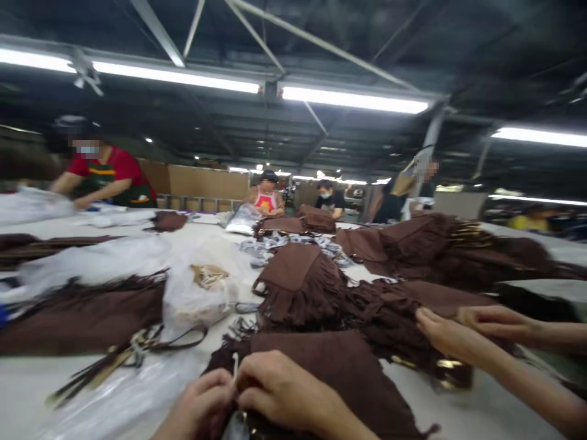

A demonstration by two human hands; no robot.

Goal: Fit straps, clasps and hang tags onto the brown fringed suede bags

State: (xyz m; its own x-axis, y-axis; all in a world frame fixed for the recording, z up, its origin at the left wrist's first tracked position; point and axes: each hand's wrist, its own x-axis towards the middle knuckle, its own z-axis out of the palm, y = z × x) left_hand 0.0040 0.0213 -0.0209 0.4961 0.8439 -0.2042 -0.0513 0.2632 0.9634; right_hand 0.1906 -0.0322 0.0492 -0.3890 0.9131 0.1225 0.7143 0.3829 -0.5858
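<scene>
My left hand (199, 403) and my right hand (284, 391) meet at the bottom centre, fingers pinched together on the near edge of a brown fringed fabric piece (339, 379). A small pale tag or strip (235, 365) sticks up between the fingertips. Both hands are closed. More brown fringed pieces (302, 284) are piled just beyond on the white table (27, 385).
A co-worker's two hands (463, 333) reach in from the right onto the brown pile. Clear plastic bags (192, 293) and strapped brown pieces (82, 315) lie to the left. Several other people work at the table's far side.
</scene>
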